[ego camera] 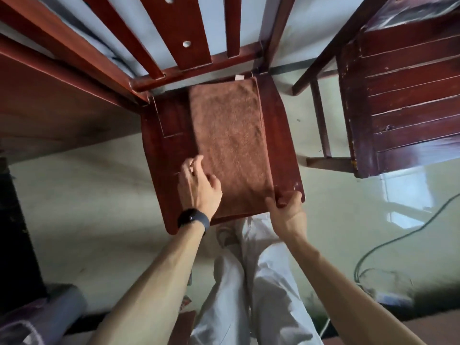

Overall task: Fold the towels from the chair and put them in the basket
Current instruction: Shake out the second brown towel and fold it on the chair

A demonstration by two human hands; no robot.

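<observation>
A rust-brown towel [231,143], folded into a long rectangle, lies flat on the seat of a red-brown wooden chair [281,125]. My left hand [198,188], with a dark watch on the wrist, rests on the towel's near left edge with curled fingers. My right hand [286,210] grips the near right corner of the towel at the seat's front edge. No basket is in view.
A second dark wooden chair [403,95] stands to the right. A wooden table edge [49,100] runs along the left. A green cable [388,242] lies on the pale floor at the right. My legs in white trousers [251,295] are below the seat.
</observation>
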